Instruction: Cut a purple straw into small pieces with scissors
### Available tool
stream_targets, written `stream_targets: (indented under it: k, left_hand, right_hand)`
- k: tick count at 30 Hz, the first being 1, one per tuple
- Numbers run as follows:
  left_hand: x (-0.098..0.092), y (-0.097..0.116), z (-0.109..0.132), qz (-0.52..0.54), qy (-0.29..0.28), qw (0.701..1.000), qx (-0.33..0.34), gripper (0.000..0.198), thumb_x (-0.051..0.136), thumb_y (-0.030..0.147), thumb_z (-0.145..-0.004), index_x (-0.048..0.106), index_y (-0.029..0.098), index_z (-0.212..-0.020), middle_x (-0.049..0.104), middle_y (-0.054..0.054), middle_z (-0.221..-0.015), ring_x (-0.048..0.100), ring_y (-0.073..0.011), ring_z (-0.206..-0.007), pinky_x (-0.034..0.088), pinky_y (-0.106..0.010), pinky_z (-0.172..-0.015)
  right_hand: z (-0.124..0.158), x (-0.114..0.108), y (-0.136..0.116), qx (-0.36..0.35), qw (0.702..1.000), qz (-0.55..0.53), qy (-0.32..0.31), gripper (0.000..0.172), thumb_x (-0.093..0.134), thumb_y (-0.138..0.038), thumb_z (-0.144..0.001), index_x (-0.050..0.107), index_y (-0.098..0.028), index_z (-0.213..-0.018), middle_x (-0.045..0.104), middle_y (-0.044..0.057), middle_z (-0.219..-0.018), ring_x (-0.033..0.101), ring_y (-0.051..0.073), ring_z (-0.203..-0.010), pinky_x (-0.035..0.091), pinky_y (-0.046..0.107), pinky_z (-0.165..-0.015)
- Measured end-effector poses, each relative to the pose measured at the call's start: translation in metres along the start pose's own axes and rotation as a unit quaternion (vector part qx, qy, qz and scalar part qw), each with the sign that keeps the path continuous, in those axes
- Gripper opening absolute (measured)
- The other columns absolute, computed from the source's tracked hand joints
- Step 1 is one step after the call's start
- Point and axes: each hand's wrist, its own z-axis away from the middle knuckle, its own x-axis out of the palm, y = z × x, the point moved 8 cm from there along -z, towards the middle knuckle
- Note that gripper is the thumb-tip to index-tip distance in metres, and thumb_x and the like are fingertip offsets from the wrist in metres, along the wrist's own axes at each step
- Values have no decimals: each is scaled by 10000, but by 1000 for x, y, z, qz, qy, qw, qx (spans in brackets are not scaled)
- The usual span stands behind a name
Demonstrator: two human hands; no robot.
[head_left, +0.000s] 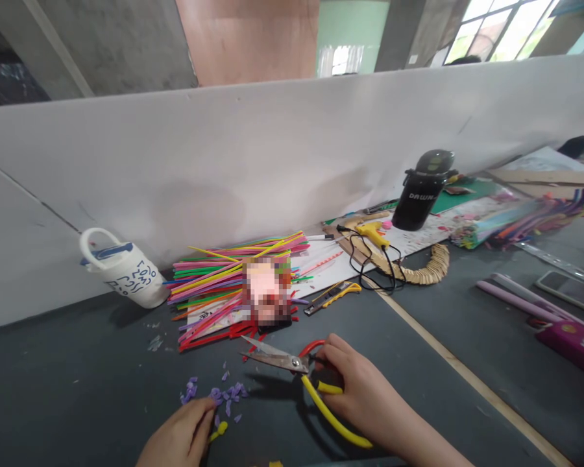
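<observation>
Scissors [296, 363] in the right hand [353, 376]

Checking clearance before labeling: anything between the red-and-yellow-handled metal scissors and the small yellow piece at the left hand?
Only low clutter: small, loose purple scraps lie on the dark grey table between the scissors, held open in the right hand, and the yellow piece at the left hand. Nothing taller visibly stands between them.
</observation>
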Motion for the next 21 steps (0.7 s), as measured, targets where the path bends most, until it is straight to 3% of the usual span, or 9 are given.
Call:
stream_targets:
  k: [4, 9, 14, 21]
  left_hand:
    - [-7, 0, -1, -15, 42, 999, 2, 190, 425, 306, -796, 606, 263, -760, 687, -25, -827, 629, -211, -805, 440, -272, -713]
    - [-15, -8, -1, 0, 74, 997, -16, 153, 422, 293, -796, 566, 263, -836, 658, 1, -774, 615, -177, -717, 440, -256, -663]
    - [-22, -11, -6, 12, 41, 999, -13, 189, 419, 375, -804, 569, 261, -787, 649, 6, -714, 609, -188, -681, 433, -264, -635]
    - [-47, -11, -12, 51, 25, 998, -35, 225, 448, 415, -768, 577, 231, -778, 651, -8, -685, 609, -209, -625, 430, -283, -616]
  right_hand:
    - [0, -1, 1, 2, 1000, -2, 2, 195, 492, -61, -605, 479, -207, -733, 475, -29, -805, 452, 111, -652, 303, 210, -579]
    - [1, 2, 1, 6, 1000, -6, -17, 258, 511, -87, -603, 526, -226, -820, 500, -48, -714, 436, 121, -614, 280, 213, -542]
    - [2, 7, -4, 9, 1000, -6, -24, 193, 534, -136, -621, 516, -217, -796, 492, -48, -658, 403, 129, -576, 241, 229, -517]
    - [5, 16, -27, 1, 999, -38, -39, 231, 554, -107, -582, 515, -207, -788, 533, -30, -710, 429, 131, -617, 258, 229, -547]
